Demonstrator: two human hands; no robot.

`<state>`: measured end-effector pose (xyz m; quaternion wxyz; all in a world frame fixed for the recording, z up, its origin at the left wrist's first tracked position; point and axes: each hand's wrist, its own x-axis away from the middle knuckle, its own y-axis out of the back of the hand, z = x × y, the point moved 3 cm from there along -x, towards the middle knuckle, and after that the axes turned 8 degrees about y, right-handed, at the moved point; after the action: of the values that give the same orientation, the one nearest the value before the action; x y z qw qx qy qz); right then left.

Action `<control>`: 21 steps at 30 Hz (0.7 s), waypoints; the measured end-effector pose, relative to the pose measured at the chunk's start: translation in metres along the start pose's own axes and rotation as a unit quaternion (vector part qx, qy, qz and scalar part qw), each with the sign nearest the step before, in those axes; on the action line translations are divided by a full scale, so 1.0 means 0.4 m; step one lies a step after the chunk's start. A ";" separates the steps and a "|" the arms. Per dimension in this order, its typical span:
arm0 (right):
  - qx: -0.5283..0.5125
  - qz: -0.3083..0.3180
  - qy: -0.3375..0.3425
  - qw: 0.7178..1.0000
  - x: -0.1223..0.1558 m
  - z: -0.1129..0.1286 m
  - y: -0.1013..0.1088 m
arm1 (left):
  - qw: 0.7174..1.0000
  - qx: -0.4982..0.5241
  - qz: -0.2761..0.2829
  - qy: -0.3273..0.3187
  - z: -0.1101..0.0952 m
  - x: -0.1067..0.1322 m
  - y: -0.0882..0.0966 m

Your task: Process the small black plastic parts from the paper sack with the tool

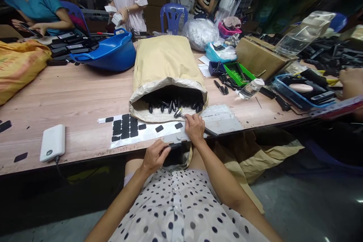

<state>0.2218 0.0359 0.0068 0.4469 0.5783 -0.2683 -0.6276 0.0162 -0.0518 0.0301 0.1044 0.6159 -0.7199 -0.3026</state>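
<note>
My right hand point(195, 127) is closed around a small hammer point(178, 113), whose head lies in front of the sack's mouth. Its dark handle runs out to the right of my fist. Low at the table's front edge, my left hand point(155, 156) grips a slim black piece point(174, 146), its kind too unclear to name. A kraft paper sack point(167, 58) lies mouth towards me, with several black pointed handle-like parts point(170, 106) inside. Between the sack and my left hand is a white sheet point(147, 136) bearing black rounded pads point(125, 126). Under the hammer lies a grey flat board point(221, 117).
A white power bank point(53, 143) with a cable lies left. Behind stand a blue basin point(113, 55) and a yellow bag point(21, 68). To the right are a green tray point(239, 73), a water bottle point(251, 89) and a blue-rimmed tray point(304, 102). Several people are nearby.
</note>
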 end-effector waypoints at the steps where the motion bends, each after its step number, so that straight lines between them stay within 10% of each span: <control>1: 0.001 0.001 0.000 1.000 0.000 0.000 0.000 | 1.000 -0.010 0.019 -0.005 0.000 0.021 -0.017; 9: 0.002 0.002 0.004 1.000 -0.001 -0.001 -0.005 | 0.978 -0.145 0.114 0.099 0.096 0.057 -0.132; 13: 0.000 -0.003 0.005 1.000 0.000 0.001 -0.006 | 0.982 -0.092 0.140 0.085 0.047 0.007 -0.117; 17: 0.006 0.004 -0.001 1.000 0.001 0.002 -0.007 | 0.994 -0.046 0.002 0.103 -0.006 -0.118 -0.033; 21: 0.011 0.007 0.000 1.000 0.000 0.004 -0.006 | 0.948 -0.140 -0.187 0.216 0.034 -0.265 0.061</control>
<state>0.2197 0.0367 0.0051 0.4445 0.5813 -0.2797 -0.6216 0.0123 0.0543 0.0565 0.2843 0.7694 -0.5022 -0.2739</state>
